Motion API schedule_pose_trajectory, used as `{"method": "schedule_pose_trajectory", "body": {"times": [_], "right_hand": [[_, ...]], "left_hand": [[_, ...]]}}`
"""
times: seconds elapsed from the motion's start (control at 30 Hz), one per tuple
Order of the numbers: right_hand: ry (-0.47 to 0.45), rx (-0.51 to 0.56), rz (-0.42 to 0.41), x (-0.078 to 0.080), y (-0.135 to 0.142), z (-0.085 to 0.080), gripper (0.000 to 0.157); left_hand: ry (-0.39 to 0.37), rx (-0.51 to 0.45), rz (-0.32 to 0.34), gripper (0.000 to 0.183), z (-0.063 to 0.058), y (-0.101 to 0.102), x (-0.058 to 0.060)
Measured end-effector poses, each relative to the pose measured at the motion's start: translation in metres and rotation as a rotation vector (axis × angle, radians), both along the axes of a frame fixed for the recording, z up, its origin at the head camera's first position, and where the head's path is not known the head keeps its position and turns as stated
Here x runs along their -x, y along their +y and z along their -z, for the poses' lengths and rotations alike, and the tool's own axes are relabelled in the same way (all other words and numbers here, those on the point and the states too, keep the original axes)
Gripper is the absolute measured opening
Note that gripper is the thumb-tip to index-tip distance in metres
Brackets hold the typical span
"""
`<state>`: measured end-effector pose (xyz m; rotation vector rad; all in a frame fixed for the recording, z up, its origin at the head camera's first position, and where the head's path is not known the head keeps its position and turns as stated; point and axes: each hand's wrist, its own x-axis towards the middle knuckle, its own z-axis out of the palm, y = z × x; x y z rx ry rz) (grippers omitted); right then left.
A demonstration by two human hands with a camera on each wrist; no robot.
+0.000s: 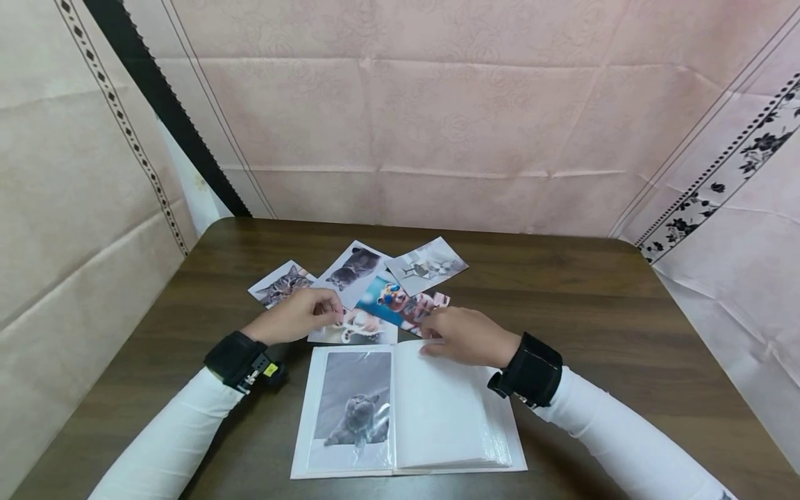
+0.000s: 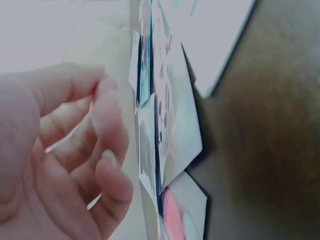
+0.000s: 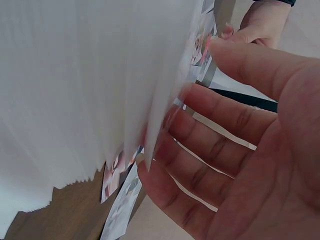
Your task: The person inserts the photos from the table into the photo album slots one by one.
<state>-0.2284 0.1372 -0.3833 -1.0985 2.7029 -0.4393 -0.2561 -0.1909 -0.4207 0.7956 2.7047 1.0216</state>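
A photo album lies spread on the table, with a grey cat photo in its left sleeve and a blank white page on the right. My right hand is at the top of that page. Its fingers touch the edge of the album's sleeves, and the thumb stands apart from them. Over the loose photos, my left hand holds nothing, its fingers loosely curled. Below it is a pale photo; a colourful photo lies between the hands.
Behind the hands lie a tabby cat photo, a dark cat photo and a pale grey photo, partly overlapping others. The brown wooden table backs onto a pink cloth.
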Motion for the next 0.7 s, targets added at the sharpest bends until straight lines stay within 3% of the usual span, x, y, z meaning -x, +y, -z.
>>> {"method": "schedule_pose_trajectory", "body": {"times": [0.17,0.4,0.7], "right_hand": [[-0.005,0.038,0.021,-0.002,0.004,0.001,0.024],[-0.018,0.07,0.064,-0.004,0.007,0.004,0.022],[-0.015,0.118,0.09,-0.004,0.007,0.004,0.018]], "left_hand": [[0.009,-0.013,-0.142,0.009,0.0,0.0,0.01],[-0.056,-0.069,-0.265,0.016,0.004,-0.001,0.029],[-0.065,-0.049,-0.415,0.031,0.01,-0.005,0.048]]}}
